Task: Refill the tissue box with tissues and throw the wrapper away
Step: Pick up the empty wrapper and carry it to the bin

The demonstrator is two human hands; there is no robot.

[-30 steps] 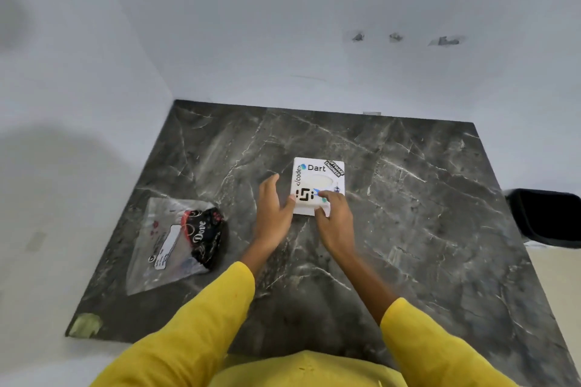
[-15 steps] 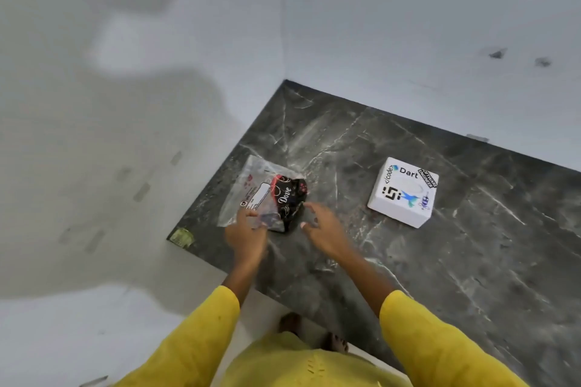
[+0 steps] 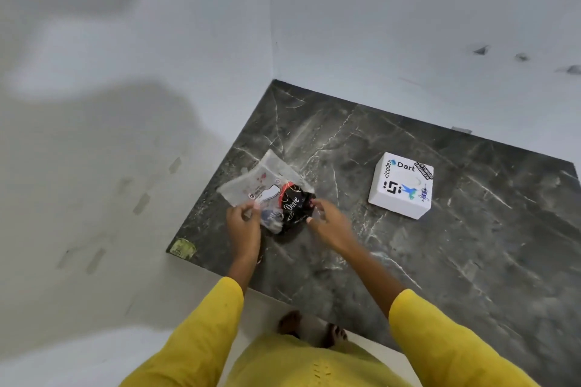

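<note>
A clear plastic wrapper (image 3: 267,179) with a crumpled black "Dove" part lies on the dark marble counter (image 3: 408,261) near its left edge. My left hand (image 3: 243,226) pinches the wrapper's near left edge. My right hand (image 3: 330,223) has its fingers curled on the black part's right side. The white tissue box (image 3: 401,185), covered in stickers, stands apart to the right, untouched.
White walls meet in a corner behind the counter. A yellowish sticker (image 3: 182,249) marks the counter's near left corner. My feet (image 3: 311,327) show on the pale floor below the counter's front edge.
Both hands left the tissue box and moved left to the wrapper. The left hand now pinches its edge and the right hand closes on the black part. The camera turned left.
</note>
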